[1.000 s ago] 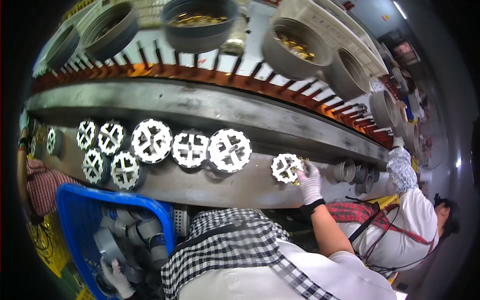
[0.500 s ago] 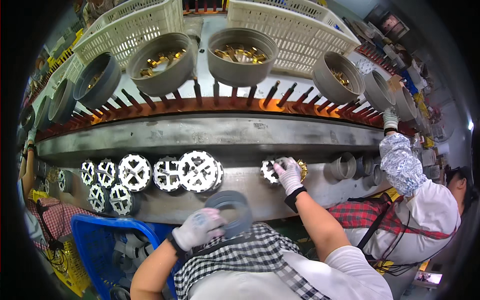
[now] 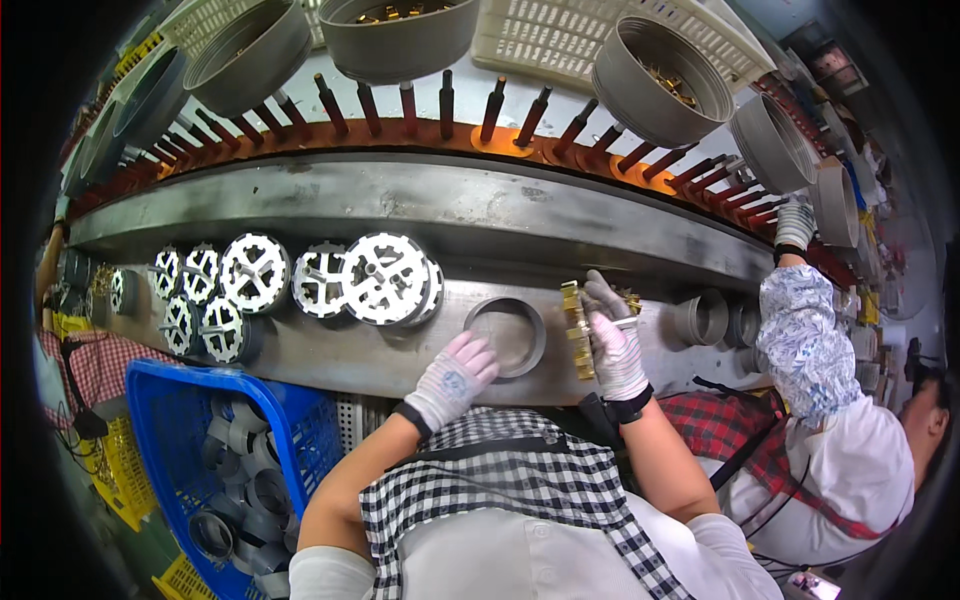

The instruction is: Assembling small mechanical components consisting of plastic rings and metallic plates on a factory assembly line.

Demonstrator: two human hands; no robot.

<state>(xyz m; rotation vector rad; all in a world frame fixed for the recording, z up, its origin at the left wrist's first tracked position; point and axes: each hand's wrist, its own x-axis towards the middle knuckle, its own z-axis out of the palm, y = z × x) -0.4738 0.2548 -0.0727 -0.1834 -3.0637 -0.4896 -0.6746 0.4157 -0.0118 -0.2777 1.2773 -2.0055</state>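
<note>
A plain grey ring (image 3: 538, 340) lies flat on the metal bench in front of me. My left hand (image 3: 455, 382), in a white glove, is at its left edge with fingers stretched out, not wrapped round it. To the right of the ring, my gloved right hand (image 3: 613, 345) grips a gold-coloured toothed metal piece (image 3: 577, 332) that stands on edge. Just past that hand shows another gold-coloured part (image 3: 632, 302), partly hidden by the fingers. Left of the ring stand several white-faced spoked wheels (image 3: 385, 278) set in dark rings.
A blue basket (image 3: 290, 440) full of loose grey rings stands at lower left. Grey tubs (image 3: 660, 85) holding gold-coloured parts line the far side, behind upright dark rods (image 3: 494, 110). More grey rings (image 3: 702, 320) sit at right, near a co-worker's patterned sleeve (image 3: 808, 330).
The grey ring has gone from my left hand, near my apron, onto the bench. My right hand has lifted the gold-coloured piece; the white-faced wheel beside it no longer shows there. The view has shifted.
</note>
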